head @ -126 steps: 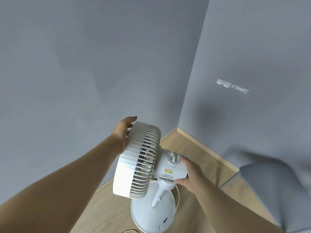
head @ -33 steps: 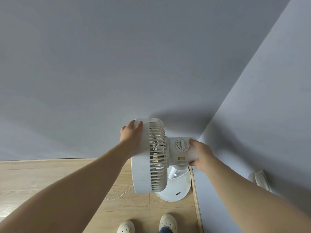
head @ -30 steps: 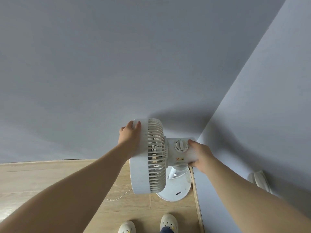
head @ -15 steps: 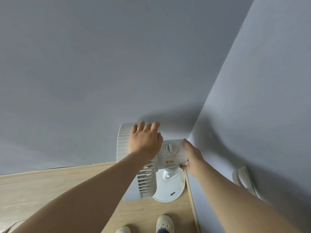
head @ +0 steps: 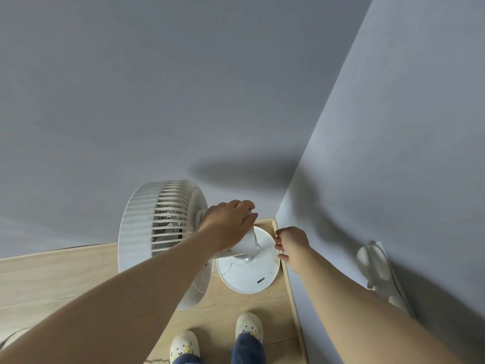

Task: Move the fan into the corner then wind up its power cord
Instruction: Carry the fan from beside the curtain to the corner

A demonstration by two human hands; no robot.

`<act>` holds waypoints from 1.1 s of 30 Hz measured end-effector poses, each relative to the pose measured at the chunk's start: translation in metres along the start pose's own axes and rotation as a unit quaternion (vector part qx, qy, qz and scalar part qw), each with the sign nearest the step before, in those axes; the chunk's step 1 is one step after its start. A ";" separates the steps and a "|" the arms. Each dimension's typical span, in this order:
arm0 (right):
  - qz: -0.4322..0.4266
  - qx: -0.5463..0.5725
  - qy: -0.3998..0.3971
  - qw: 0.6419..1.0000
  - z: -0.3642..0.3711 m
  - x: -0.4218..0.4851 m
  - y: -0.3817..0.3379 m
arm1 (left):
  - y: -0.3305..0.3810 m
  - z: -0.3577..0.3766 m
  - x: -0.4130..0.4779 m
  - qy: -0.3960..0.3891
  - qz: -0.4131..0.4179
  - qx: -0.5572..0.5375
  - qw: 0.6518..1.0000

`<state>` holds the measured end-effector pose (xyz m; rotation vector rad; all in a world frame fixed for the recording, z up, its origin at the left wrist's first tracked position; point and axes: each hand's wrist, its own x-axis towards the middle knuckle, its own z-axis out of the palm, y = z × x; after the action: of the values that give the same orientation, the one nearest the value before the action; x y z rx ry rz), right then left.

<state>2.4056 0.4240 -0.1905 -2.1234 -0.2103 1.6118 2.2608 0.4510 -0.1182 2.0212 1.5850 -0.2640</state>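
grey corner [head: 312,132], left hand [head: 228,227] gripping fan [head: 147,227], right hand [head: 292,243] by base [head: 252,278], grip unclear

White clogs [head: 248,327], apparently blue jeans [head: 248,350]

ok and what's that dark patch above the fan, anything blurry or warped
Head view: the dark patch on the back wall is a soft-edged shadow, probably the person's, so light likely comes from behind. Head view: the white fitting on the right wall is smeared, while the fan and left hand are sharp. Head view: the wide lens stretches both forearms near the bottom edge.
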 end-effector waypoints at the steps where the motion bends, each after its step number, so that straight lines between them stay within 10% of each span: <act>1: -0.001 -0.023 0.002 1.000 0.004 0.006 0.003 | -0.002 0.000 0.002 0.012 -0.014 -0.021 1.000; 14: -0.083 -0.391 -0.130 0.907 0.061 0.091 0.062 | -0.014 0.008 0.025 0.065 -0.080 -0.097 0.990; 21: -0.088 -0.435 -0.066 0.893 0.051 0.081 0.051 | -0.014 0.011 0.025 0.078 -0.075 -0.111 0.988; 33: 0.097 -0.226 -0.051 0.968 0.025 0.031 0.011 | -0.010 0.006 0.015 0.028 -0.059 -0.085 0.994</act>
<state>2.3899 0.4326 -0.2271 -2.4594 -0.4525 1.9385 2.2563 0.4625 -0.1333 1.8239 1.7040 -0.1128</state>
